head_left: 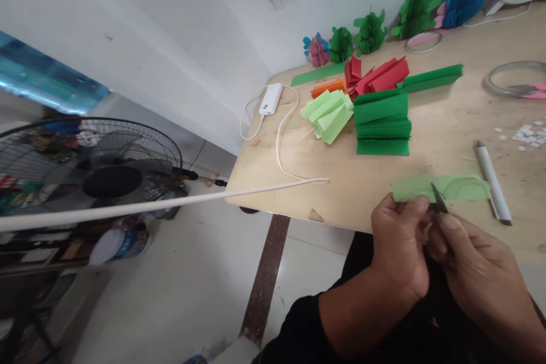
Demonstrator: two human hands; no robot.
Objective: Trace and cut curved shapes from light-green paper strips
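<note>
Holding: one light-green paper strip [463,189] marked with curved lines, with dark pointed scissors [439,200].
Left hand [403,239] pinching the strip's lower edge, near the pale wooden table [256,176]'s front edge; right hand [473,261] closed around the scissors, tip over the strip. Just beside: white cylindrical pen [493,185]. Beyond: folded dark-green paper stack [383,125], folded pale-green paper bundle [328,114], folded red paper [386,77].
</note>
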